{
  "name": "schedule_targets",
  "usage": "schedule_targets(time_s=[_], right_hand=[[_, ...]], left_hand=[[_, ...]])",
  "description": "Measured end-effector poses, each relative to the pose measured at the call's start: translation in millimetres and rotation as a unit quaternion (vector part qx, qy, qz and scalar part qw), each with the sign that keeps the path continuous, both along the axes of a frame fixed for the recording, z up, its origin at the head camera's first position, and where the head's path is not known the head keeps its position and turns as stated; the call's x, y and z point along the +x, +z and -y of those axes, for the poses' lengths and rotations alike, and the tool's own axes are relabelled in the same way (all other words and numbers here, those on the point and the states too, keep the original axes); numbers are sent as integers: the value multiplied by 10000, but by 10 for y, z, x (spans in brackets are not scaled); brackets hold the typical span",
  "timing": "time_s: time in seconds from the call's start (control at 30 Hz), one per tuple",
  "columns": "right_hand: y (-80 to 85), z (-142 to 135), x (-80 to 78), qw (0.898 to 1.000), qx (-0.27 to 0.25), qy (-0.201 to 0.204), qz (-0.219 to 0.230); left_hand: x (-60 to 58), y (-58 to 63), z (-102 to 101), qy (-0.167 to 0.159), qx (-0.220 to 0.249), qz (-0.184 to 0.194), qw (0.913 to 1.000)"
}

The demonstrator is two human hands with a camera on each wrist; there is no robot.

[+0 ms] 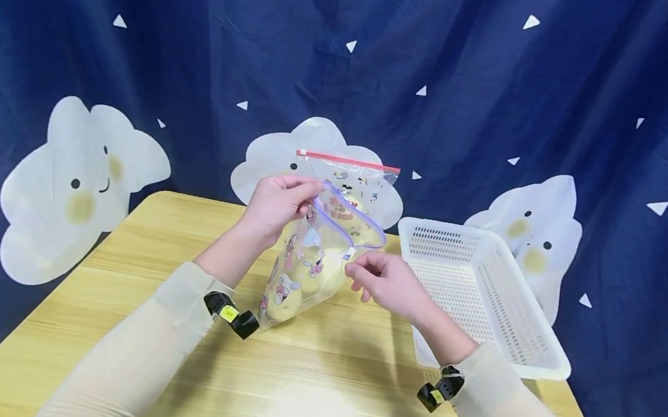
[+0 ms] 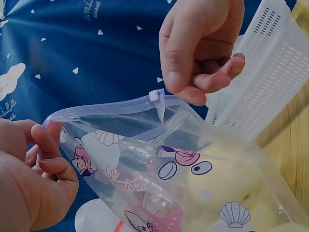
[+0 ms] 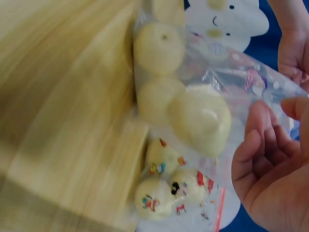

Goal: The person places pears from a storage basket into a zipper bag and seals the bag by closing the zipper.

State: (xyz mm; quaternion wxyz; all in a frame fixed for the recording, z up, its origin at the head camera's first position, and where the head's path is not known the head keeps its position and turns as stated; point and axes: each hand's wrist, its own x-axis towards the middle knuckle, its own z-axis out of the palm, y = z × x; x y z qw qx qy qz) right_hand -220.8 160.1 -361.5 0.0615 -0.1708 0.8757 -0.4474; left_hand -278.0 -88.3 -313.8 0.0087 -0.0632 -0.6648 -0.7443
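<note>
A clear zip bag (image 1: 314, 262) with a purple zip edge and printed cartoon figures stands tilted on the table, holding several round pale yellow fruits (image 3: 200, 118). Its mouth gapes between the two purple edges. My left hand (image 1: 277, 208) pinches one end of that zip edge, also seen in the left wrist view. Close beside the white slider (image 2: 154, 95) at the other end is my right hand (image 1: 387, 282), its fingers loosely bent. In the right wrist view its thumb and fingertips look apart, with nothing plainly gripped.
Behind stands a second clear bag (image 3: 176, 186) with a red zip (image 1: 349, 162), also containing pale yellow fruits. A white perforated basket (image 1: 484, 292) sits on the right of the wooden table (image 1: 298, 387). A dark blue curtain (image 1: 353, 63) hangs behind.
</note>
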Motion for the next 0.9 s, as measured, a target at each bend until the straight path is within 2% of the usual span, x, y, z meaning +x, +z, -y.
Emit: schedule_targets(time_s=[0.2, 0.33, 0.63, 0.9], right_hand=[[-42, 134, 39, 9956, -561, -756, 37], [-57, 184, 47, 9905, -726, -1164, -27], [58, 110, 14, 9884, -751, -1286, -311], [246, -70, -96, 9831, -738, -1441, -850]], left_hand=[[7, -4, 8, 0, 5, -2, 10000], [12, -3, 4, 10, -2, -2, 10000], [56, 16, 14, 41, -43, -20, 10000], [202, 111, 10, 24, -321, -238, 9992]])
